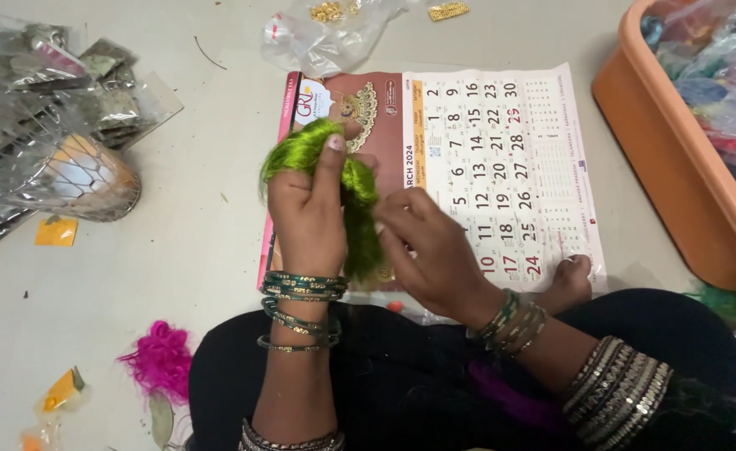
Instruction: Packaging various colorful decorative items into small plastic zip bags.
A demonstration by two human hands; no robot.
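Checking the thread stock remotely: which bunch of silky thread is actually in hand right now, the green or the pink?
The green bunch, gripped by the left hand over the calendar; the pink bunch lies untouched on the floor.

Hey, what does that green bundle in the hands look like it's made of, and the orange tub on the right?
The green bundle, held in the left hand and touched by the right hand, looks like fine silk or synthetic thread: loose glossy strands with a sheen. The orange tub looks like moulded plastic: smooth, even colour, rounded thick rim, slightly matte.
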